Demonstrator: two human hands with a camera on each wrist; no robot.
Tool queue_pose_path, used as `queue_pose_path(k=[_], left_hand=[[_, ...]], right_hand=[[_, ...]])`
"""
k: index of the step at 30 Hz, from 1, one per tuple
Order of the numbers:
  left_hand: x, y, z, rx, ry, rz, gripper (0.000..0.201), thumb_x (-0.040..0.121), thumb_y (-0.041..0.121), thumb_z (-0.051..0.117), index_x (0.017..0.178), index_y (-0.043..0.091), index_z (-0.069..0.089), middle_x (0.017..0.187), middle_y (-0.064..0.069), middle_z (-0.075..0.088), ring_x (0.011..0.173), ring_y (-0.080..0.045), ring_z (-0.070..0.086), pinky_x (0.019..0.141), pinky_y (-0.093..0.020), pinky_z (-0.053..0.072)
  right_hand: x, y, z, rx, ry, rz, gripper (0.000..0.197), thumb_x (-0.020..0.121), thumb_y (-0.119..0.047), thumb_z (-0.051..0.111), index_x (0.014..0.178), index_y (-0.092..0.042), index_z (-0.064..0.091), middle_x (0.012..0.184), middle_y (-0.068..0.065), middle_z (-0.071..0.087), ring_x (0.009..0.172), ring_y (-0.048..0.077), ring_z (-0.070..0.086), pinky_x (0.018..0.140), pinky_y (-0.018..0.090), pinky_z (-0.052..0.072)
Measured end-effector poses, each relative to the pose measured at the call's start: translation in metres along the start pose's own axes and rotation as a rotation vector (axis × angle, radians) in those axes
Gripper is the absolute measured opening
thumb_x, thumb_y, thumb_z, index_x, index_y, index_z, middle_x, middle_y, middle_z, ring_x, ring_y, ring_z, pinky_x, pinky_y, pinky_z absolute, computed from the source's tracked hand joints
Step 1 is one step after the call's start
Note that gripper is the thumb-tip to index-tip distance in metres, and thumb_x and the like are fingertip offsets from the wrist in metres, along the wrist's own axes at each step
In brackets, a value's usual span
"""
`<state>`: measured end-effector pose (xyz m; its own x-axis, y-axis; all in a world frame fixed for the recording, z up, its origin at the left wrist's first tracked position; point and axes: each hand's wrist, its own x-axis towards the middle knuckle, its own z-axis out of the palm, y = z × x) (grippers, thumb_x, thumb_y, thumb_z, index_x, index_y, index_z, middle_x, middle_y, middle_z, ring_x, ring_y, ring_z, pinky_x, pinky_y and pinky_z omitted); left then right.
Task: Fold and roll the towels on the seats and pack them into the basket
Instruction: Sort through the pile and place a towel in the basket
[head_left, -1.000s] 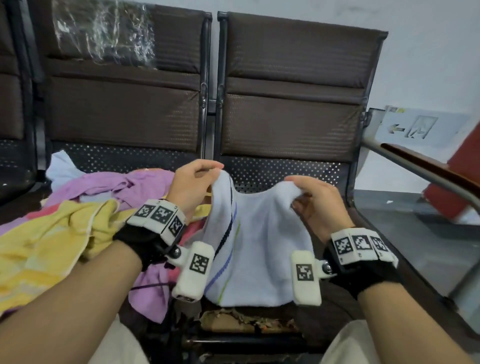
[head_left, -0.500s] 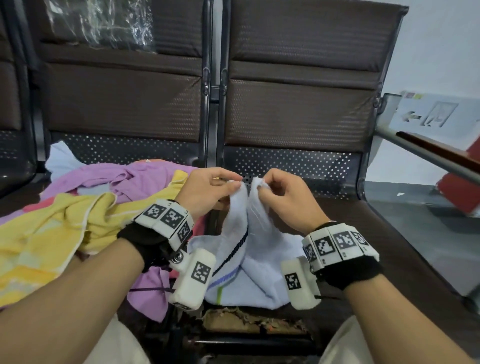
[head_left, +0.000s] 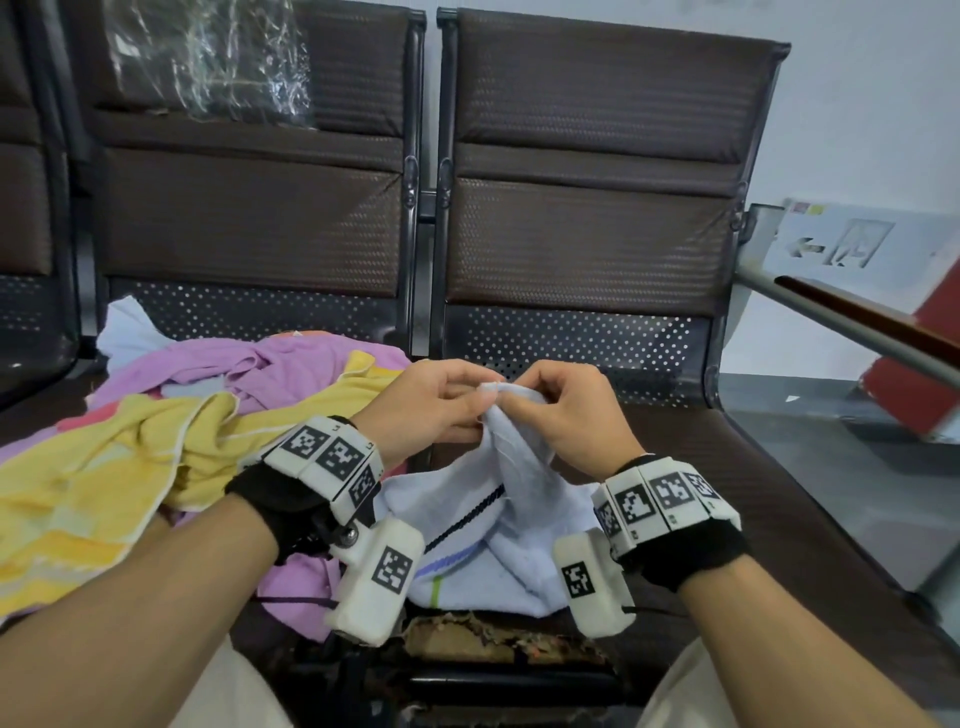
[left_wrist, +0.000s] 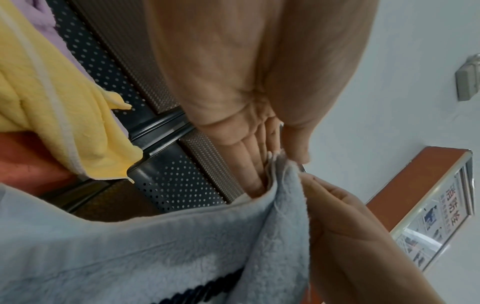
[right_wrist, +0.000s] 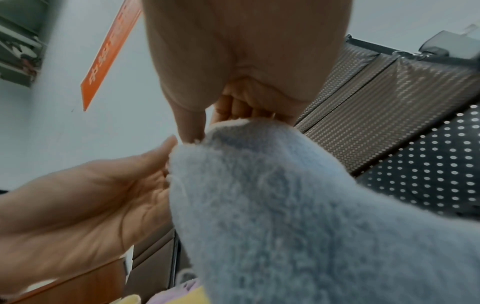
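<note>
Both hands meet above the seat edge, pinching the top of a pale blue towel (head_left: 524, 499). The left hand (head_left: 431, 405) curls its fingers (left_wrist: 249, 156) and thumb onto the towel's upper corner, and the right hand (head_left: 566, 415) pinches the same bunched edge just beside it, so the 2 hands almost touch. Below the fingertips the towel hangs in a fold, its lower part with dark and coloured stripes lying on the brown seat (head_left: 779, 519). Left of the left hand's fingers lies a heap with a yellow towel (head_left: 104, 467) and a purple towel (head_left: 270, 364).
</note>
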<state>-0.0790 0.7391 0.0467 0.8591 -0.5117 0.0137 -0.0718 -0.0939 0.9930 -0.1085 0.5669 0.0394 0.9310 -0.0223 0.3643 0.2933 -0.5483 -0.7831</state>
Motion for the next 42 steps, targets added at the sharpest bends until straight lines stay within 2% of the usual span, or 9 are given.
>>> queue_pose_path(k=[8,10,13,19,23,29,34,38,42], left_hand=[[-0.013,0.006,0.001,0.118,0.185,0.107,0.023,0.095,0.003,0.044,0.097,0.013,0.065,0.09,-0.011,0.067,0.075,-0.012,0.063,0.066,-0.031,0.056],[-0.018,0.009,-0.005,0.117,0.324,0.127,0.027,0.094,0.002,0.041,0.092,0.017,0.064,0.098,-0.016,0.066,0.086,-0.022,0.062,0.079,-0.045,0.053],[-0.026,0.008,-0.012,0.13,0.455,0.122,0.028,0.093,0.003,0.038,0.09,0.02,0.06,0.101,-0.011,0.062,0.092,-0.025,0.056,0.082,-0.043,0.048],[-0.033,0.009,-0.011,0.24,0.59,0.147,0.031,0.091,0.003,0.03,0.077,0.022,0.05,0.076,0.006,0.047,0.067,-0.006,0.041,0.061,-0.02,0.035],[-0.038,0.008,-0.007,0.398,0.52,0.195,0.032,0.09,0.004,0.029,0.072,0.025,0.045,0.07,0.006,0.046,0.061,-0.008,0.04,0.059,-0.023,0.036],[-0.045,0.006,-0.011,0.543,0.45,0.166,0.027,0.092,0.008,0.029,0.075,0.024,0.045,0.07,0.001,0.048,0.063,-0.016,0.041,0.062,-0.033,0.035],[-0.05,0.01,-0.014,0.538,0.38,0.236,0.023,0.098,0.015,0.029,0.091,0.016,0.051,0.085,-0.003,0.056,0.079,-0.02,0.05,0.078,-0.039,0.041],[-0.056,0.013,-0.016,0.568,0.107,0.235,0.032,0.091,0.052,0.03,0.1,0.024,0.042,0.091,-0.003,0.049,0.083,-0.019,0.047,0.084,-0.039,0.042],[-0.062,0.016,-0.013,0.689,0.001,0.146,0.033,0.098,0.028,0.041,0.127,0.017,0.031,0.113,-0.012,0.049,0.091,-0.024,0.053,0.084,-0.034,0.048]], right_hand=[[-0.008,-0.01,-0.011,-0.065,-0.178,-0.014,0.022,0.08,-0.038,0.073,0.069,-0.022,0.064,0.066,-0.007,0.062,0.06,0.004,0.053,0.06,0.023,0.046],[-0.014,-0.009,-0.016,-0.322,-0.316,-0.018,0.038,0.081,-0.051,0.067,0.058,-0.024,0.052,0.054,-0.008,0.048,0.05,0.004,0.042,0.051,0.02,0.033],[-0.026,-0.012,-0.02,-0.498,-0.472,-0.012,0.041,0.086,-0.057,0.056,0.067,-0.021,0.055,0.06,-0.007,0.051,0.057,0.007,0.047,0.056,0.026,0.035],[-0.039,-0.035,-0.023,-0.542,-0.283,-0.2,0.026,0.092,-0.017,0.056,0.069,-0.009,0.049,0.062,-0.001,0.051,0.061,0.019,0.047,0.06,0.031,0.032],[-0.046,-0.05,-0.026,-0.705,-0.257,-0.214,0.02,0.082,-0.028,0.07,0.07,-0.014,0.063,0.067,0.0,0.062,0.075,0.025,0.06,0.075,0.036,0.046],[-0.048,-0.052,-0.044,-0.868,-0.162,-0.21,0.038,0.068,-0.061,0.07,0.062,-0.025,0.058,0.068,-0.008,0.057,0.077,0.014,0.049,0.086,0.034,0.033],[-0.056,-0.035,-0.046,-0.616,-0.322,-0.207,0.028,0.085,-0.038,0.067,0.077,-0.011,0.066,0.087,-0.002,0.055,0.073,0.009,0.049,0.072,0.022,0.038],[-0.056,-0.02,-0.048,-0.511,-0.232,-0.094,0.016,0.088,-0.029,0.065,0.078,-0.022,0.055,0.096,-0.004,0.051,0.078,0.01,0.052,0.069,0.013,0.038],[-0.053,-0.018,-0.053,-0.48,-0.215,0.131,0.016,0.088,-0.031,0.066,0.084,-0.022,0.054,0.077,-0.005,0.058,0.074,0.012,0.054,0.059,0.019,0.038]])
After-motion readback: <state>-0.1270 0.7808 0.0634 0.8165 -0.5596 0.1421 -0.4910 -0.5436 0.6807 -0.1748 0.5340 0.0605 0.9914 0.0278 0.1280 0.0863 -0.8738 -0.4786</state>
